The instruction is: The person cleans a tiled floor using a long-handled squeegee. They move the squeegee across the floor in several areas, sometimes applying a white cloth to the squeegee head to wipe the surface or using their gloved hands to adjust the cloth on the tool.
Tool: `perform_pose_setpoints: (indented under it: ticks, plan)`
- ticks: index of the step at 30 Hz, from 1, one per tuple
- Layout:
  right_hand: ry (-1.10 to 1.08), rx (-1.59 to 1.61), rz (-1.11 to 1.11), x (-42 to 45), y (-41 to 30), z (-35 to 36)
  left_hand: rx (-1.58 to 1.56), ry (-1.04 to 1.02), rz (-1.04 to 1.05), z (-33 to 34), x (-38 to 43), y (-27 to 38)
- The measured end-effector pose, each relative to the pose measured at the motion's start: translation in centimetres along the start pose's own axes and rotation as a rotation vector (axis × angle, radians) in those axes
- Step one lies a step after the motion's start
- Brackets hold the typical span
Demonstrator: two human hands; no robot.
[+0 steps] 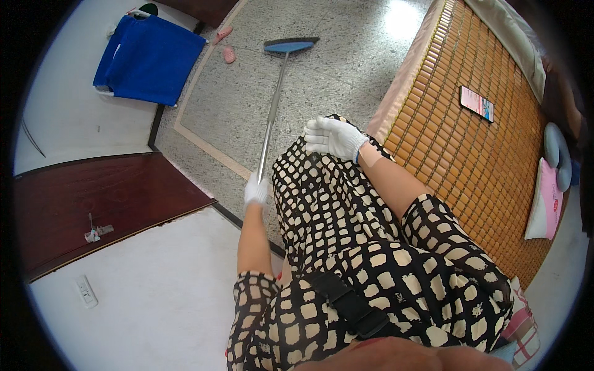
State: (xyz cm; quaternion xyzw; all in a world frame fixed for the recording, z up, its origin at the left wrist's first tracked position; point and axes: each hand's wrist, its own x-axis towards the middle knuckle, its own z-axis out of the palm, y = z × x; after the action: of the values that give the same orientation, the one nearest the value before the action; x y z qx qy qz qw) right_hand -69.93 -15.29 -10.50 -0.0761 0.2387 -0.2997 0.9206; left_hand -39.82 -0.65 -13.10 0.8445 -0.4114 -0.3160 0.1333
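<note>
In a white knit glove, my left hand (256, 190) grips the lower end of a broom's shiny metal handle (276, 102). The handle runs away from me to a blue broom head (290, 46) with dark bristles, lying on the speckled floor (222, 92). My right hand (335, 138), gloved too, is over the lap of my black and cream patterned dress (334, 204). Its palm shows, the fingers are loosely extended, and nothing is in it. A skin-toned patch covers that wrist.
Right of me is a bed with a bamboo tile mat (445, 139), holding a smartphone (477, 104), a grey neck pillow (557, 155) and a pink-white pillow (545, 201). Pink clogs (229, 54) lie near a folded blue fabric item (148, 60). A dark red door (106, 199) stands left.
</note>
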Motion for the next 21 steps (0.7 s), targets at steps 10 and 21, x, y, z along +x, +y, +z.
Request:
perform_pose_setpoints:
  ticks: [10, 21]
  plan:
    - [0.012, 0.07, 0.106, 0.9, -0.3, 1.0, 0.608, -0.19, -0.767, -7.6, -27.1, -35.3]
    - [-0.084, -0.024, 0.128, 1.9, 0.3, 0.1, 0.594, 0.022, -0.78, -15.0, -22.3, -27.0]
